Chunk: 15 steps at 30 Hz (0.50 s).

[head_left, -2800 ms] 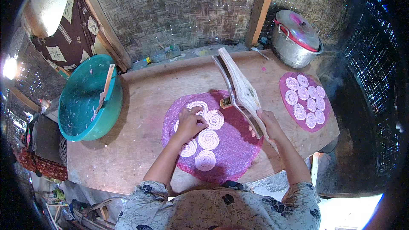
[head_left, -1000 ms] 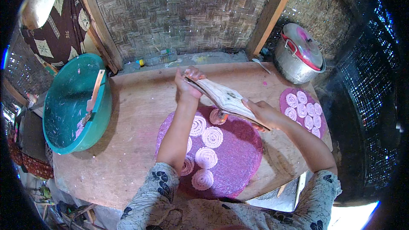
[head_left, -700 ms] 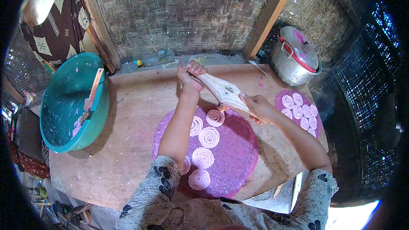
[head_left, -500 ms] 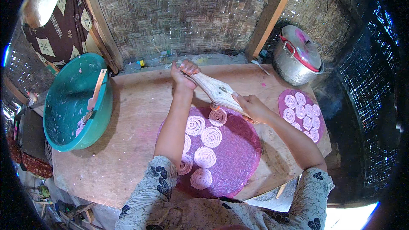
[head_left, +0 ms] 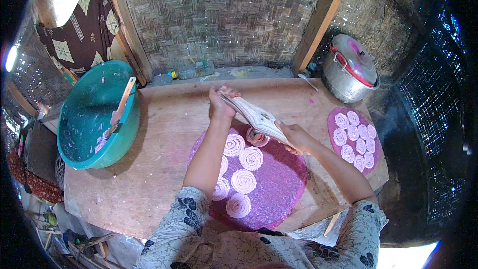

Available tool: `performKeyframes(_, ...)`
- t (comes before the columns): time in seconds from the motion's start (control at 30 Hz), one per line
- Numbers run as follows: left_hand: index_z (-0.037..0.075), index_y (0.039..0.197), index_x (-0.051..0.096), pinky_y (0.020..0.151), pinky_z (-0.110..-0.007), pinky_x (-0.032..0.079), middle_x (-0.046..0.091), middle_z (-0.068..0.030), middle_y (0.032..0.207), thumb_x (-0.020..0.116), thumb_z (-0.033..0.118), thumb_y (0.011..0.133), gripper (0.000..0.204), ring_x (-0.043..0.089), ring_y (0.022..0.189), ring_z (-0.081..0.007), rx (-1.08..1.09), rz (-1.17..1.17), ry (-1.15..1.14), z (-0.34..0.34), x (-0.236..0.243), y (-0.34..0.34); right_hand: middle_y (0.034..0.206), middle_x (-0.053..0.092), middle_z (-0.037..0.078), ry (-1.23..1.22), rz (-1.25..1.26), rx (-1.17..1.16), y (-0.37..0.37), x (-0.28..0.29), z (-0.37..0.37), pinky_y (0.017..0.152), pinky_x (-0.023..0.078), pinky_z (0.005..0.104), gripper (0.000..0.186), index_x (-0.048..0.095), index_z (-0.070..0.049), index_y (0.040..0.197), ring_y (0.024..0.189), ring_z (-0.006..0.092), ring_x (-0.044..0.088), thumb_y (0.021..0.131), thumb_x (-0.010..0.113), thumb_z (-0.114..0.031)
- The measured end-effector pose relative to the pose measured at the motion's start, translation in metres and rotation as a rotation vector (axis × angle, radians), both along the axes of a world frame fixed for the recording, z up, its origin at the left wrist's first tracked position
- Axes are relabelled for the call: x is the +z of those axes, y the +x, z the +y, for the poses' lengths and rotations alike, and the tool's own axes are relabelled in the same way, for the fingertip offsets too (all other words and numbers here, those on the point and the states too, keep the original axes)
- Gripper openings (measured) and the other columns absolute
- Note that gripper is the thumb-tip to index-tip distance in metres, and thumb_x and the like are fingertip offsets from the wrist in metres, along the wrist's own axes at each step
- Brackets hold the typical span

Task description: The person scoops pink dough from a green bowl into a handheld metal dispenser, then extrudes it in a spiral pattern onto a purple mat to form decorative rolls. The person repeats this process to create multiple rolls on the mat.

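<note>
A whitish, stained cloth piping bag (head_left: 256,115) is stretched slantwise between my hands above a large round purple-pink sheet (head_left: 281,189). My left hand (head_left: 224,100) is closed round the bag's upper left end. The lower right end is in the grip of my right hand (head_left: 297,139), its thumb on top. From the bag's underside a nozzle part points down over a pale pink spiral swirl (head_left: 258,138), partly hiding it. Several more pink swirls (head_left: 244,182) lie on the left half of the sheet, some behind my left forearm.
A green basin (head_left: 134,134) at the left holds pink smears and a wooden-handled spatula (head_left: 127,97). To the right lies a smaller pink sheet (head_left: 350,112) with several swirls. A lidded metal pot (head_left: 343,84), a white spoon (head_left: 308,82) and a clear bottle (head_left: 196,71) are at the back.
The view has shifted slightly. Both hands keep hold of the piping bag, which looks more folded and narrower, with my hands a little lower in the picture.
</note>
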<state>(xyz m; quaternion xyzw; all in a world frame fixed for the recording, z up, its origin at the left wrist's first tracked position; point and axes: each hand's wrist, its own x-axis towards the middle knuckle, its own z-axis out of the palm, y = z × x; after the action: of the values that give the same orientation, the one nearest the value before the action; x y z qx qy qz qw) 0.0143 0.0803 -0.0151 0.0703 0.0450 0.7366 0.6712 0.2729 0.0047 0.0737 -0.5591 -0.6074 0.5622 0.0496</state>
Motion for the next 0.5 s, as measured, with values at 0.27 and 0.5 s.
performKeyframes(0.27, 0.009, 0.12, 0.057, 0.098, -0.048, 0.034, 0.063, -0.0158, 0.11, 0.011, 0.053, 0.098, 0.068, 0.053, 0.111, -0.0245, 0.05, 1.896, -0.106, -0.06, -0.032, 0.009, 0.05, 0.04, 0.002, -0.255, 0.371, -0.208, 0.028, -0.046, -0.011, 0.033, 0.027, 0.0269, 0.067, 0.051, -0.005, 0.082, 0.036, 0.0113, 0.035, 0.089, 0.033, -0.07)
performKeyframes(0.5, 0.012, 0.101, 0.071, 0.102, -0.042, 0.024, 0.056, -0.0049, 0.128, 0.024, 0.052, 0.097, 0.062, 0.046, 0.113, -0.0277, -0.046, 1.838, -0.224, -0.084, -0.087, 0.014, 0.051, 0.039, 0.001, -0.366, 0.515, -0.265, 0.032, -0.066, -0.02, 0.034, 0.024, 0.0262, 0.069, 0.05, -0.008, 0.083, 0.036, 0.0116, 0.033, 0.085, 0.032, -0.075)
